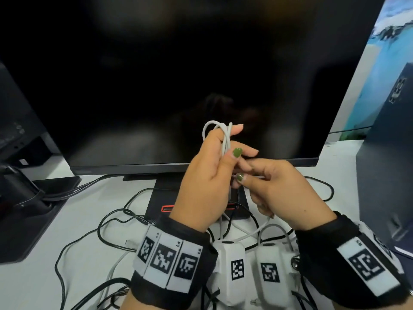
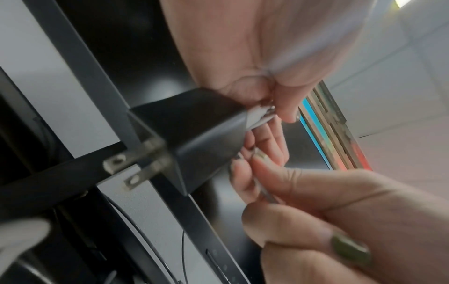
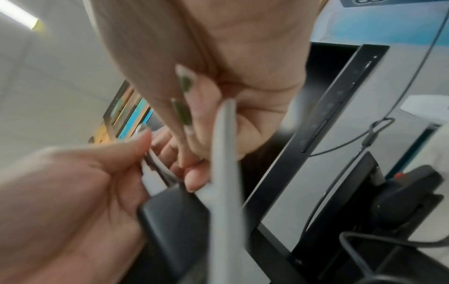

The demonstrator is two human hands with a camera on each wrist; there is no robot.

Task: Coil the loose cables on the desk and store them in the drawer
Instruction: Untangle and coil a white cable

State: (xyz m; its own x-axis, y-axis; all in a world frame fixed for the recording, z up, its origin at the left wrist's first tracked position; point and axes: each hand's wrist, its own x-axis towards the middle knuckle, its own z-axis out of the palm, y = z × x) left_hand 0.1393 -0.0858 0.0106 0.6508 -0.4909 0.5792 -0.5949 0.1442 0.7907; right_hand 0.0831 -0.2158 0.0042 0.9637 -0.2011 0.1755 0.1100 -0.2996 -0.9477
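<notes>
Left hand (image 1: 206, 175) raised in front of monitor (image 1: 178, 74), fingers curled round loops of white cable (image 1: 220, 133) w/ thumb clamping them, prob. so the coil can't spring apart. Black plug adapter (image 2: 192, 134) hangs below that fist, prongs out; its weight likely keeps the strand taut. Right hand (image 1: 281, 191) just beside, fingers pinching the free run of same cable, apparently feeding the next turn. Rest of white cable trails down to desk (image 1: 33, 287), where loose black cables (image 1: 100, 231) lie tangled near monitor stand (image 1: 169, 198). Coil part-wound; drawer not in view. Risk: slack snagging on the black cables.
</notes>
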